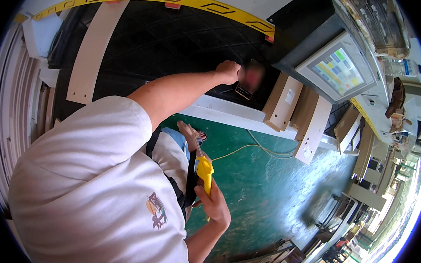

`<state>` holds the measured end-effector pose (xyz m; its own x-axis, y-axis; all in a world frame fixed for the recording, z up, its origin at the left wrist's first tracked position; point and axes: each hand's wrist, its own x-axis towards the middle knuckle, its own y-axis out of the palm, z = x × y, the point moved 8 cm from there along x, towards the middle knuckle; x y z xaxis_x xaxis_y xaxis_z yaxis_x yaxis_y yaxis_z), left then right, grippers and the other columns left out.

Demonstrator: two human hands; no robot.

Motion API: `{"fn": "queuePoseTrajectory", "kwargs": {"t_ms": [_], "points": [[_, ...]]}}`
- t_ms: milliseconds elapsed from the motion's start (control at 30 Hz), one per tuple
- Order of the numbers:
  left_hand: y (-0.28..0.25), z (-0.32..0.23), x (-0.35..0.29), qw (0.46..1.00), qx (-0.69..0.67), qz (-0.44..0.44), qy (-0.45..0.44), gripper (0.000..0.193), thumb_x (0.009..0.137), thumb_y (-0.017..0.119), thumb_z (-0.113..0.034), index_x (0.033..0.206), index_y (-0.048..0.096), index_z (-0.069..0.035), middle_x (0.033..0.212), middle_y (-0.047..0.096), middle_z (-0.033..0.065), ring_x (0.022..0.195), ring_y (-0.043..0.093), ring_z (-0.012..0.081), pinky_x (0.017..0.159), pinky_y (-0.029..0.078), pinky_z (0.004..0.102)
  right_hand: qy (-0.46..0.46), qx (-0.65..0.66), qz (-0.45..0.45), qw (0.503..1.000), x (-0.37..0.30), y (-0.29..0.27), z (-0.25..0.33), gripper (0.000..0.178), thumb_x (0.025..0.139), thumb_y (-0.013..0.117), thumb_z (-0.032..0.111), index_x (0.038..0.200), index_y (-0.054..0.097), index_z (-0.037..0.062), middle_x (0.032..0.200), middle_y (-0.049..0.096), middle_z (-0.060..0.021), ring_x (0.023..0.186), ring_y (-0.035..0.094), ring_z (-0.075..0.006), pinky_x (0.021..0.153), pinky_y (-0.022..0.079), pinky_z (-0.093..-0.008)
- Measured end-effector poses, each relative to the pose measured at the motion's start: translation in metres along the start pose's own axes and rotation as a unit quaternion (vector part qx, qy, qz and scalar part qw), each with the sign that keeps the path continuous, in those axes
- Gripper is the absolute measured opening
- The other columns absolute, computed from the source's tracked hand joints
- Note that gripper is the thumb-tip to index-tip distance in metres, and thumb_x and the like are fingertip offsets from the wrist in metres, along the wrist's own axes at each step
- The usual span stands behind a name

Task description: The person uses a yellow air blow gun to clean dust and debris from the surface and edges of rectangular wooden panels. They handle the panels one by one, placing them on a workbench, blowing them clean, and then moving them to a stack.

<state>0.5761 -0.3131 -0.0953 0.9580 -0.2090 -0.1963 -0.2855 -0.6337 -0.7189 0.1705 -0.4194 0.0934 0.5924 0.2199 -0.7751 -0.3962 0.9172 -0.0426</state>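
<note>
Your right hand [213, 204]: wrapped round the grip of a yellow plastic air blow gun with a thin nozzle [204, 170], near side of the scene, over the green floor [260, 181]. Fingers look curled round the handle; exact trigger finger hidden. Nozzle points to the far side, slightly left.

Your left hand [229, 72]: farther off, fingers folded in, right at the left edge of a dark, flat, rectangular smartphone [244, 91] lying on the black quilted bench top [177, 39]. You can't tell from here whether fingertips pinch or only touch it; blur covers the middle.

Handling, by judgement: blow gun light, stiff, not fragile; best held by the handle, nozzle kept free. A thin yellow hose [238, 152] runs right across the floor; join to the gun not clear, but allow for drag. Phone probably light, rigid, slick, screen breakable; take it by the long side edges, since it sits close to the bench's near edge.

Containers: clear plastic bottle with blue cap [397, 67], far right, beyond the grey-framed touchscreen [340, 70]; fill level not readable. Dark shallow tray [380, 26] at the far right corner; contents too indistinct for you to name.
</note>
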Motion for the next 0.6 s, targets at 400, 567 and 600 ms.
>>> {"fn": "queuePoseTrajectory", "kwargs": {"t_ms": [400, 567, 600], "points": [[-0.011, 0.005, -0.005, 0.996, -0.060, -0.056, 0.024, 0.024, 0.091, 0.065, -0.030, 0.089, 0.071, -0.006, 0.095, 0.074, 0.0183, 0.092, 0.070, 0.0402, 0.079, 0.056, 0.0503, -0.003, 0.072, -0.184, 0.980, -0.109, -0.039, -0.043, 0.037, 0.102, 0.057, 0.007, 0.138, 0.050, 0.0030, 0.107, 0.064, -0.0057, 0.067, 0.052, -0.0064, 0.057, 0.045, -0.0219], [-0.006, 0.000, -0.006, 0.996, -0.046, -0.067, 0.021, 0.022, 0.090, 0.064, -0.028, 0.090, 0.071, -0.008, 0.096, 0.074, 0.0172, 0.094, 0.070, 0.0396, 0.080, 0.057, 0.0507, -0.026, 0.130, -0.081, 0.988, -0.123, -0.013, -0.063, 0.043, 0.103, 0.058, 0.010, 0.143, 0.045, -0.0002, 0.109, 0.064, -0.0100, 0.070, 0.056, -0.0092, 0.058, 0.049, -0.0224], [-0.008, 0.001, -0.007, 0.996, -0.045, -0.071, 0.017, 0.021, 0.090, 0.064, -0.028, 0.090, 0.071, -0.008, 0.096, 0.074, 0.0170, 0.095, 0.070, 0.0394, 0.080, 0.057, 0.0507, -0.045, 0.188, -0.138, 0.971, -0.124, -0.021, -0.064, 0.036, 0.103, 0.056, 0.006, 0.138, 0.048, 0.0000, 0.114, 0.063, -0.0087, 0.078, 0.059, -0.0092, 0.060, 0.051, -0.0228]]}}
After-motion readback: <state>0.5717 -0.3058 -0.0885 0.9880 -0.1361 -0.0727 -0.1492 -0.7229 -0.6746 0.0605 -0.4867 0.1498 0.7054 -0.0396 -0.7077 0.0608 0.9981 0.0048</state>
